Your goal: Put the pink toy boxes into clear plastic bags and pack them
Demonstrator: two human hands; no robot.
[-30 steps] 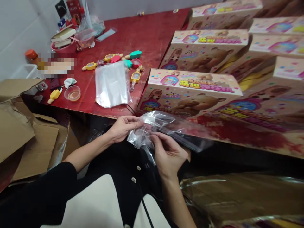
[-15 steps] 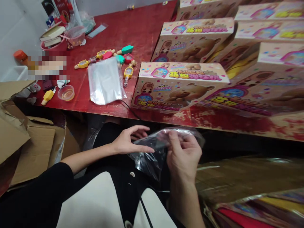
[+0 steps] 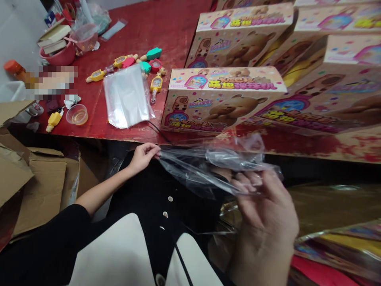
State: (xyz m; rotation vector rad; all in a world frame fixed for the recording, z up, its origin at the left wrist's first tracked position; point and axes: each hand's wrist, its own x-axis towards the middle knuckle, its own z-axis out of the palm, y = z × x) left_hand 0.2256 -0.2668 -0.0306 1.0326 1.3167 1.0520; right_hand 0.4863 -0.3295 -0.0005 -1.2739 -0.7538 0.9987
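Note:
A clear plastic bag (image 3: 193,169) stretches between my two hands above my lap, just in front of the table edge. My left hand (image 3: 144,157) pinches its left end between thumb and fingers. At the other end my right hand (image 3: 264,202) grips the bag, its fingers partly covered by the crumpled film. Nothing can be made out inside the bag. On the table beyond lies a stack of flat clear bags (image 3: 127,97). A printed bear box (image 3: 220,105) stands to the right of that stack.
More printed boxes (image 3: 244,39) crowd the table's right side. Small coloured toys (image 3: 156,84) lie around the bag stack. A pink basket (image 3: 58,55) and a small plastic cup (image 3: 77,115) are at left. Open cardboard boxes (image 3: 44,178) stand at lower left, a wrapped carton (image 3: 333,206) at lower right.
My left hand has gone from open to pinching the bag's edge and moved left. My right hand has moved right, pulling the bag out wide. The view has shifted slightly.

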